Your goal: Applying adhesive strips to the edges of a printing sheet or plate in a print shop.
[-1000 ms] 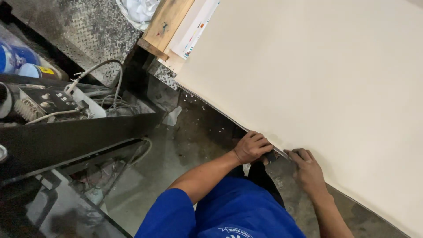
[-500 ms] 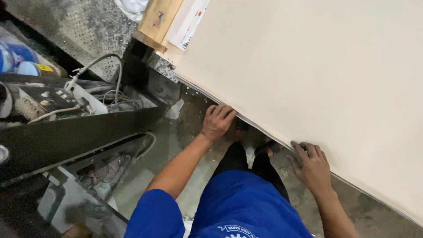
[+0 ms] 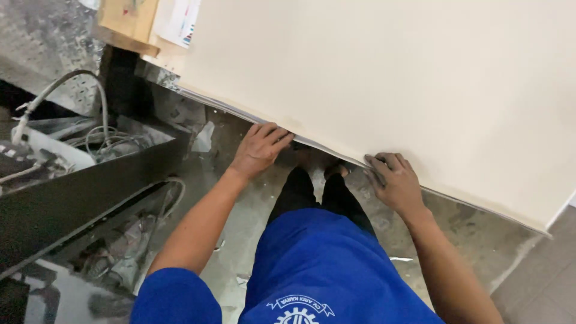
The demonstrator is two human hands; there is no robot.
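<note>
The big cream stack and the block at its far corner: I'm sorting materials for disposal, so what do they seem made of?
The cream stack looks like matte paper or thin card: its near edge shows many fine layers, which the left hand and right hand grip. The block looks like bare wood, tan with faint grain, though only partly in view.

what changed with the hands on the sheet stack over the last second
The left hand slid along the near edge of the cream sheet stack, away from the right hand, then partway back; its fingers now tuck under that edge. The right hand kept its grip on the edge. The stack stayed flat, as did the dark machine to the left.
</note>
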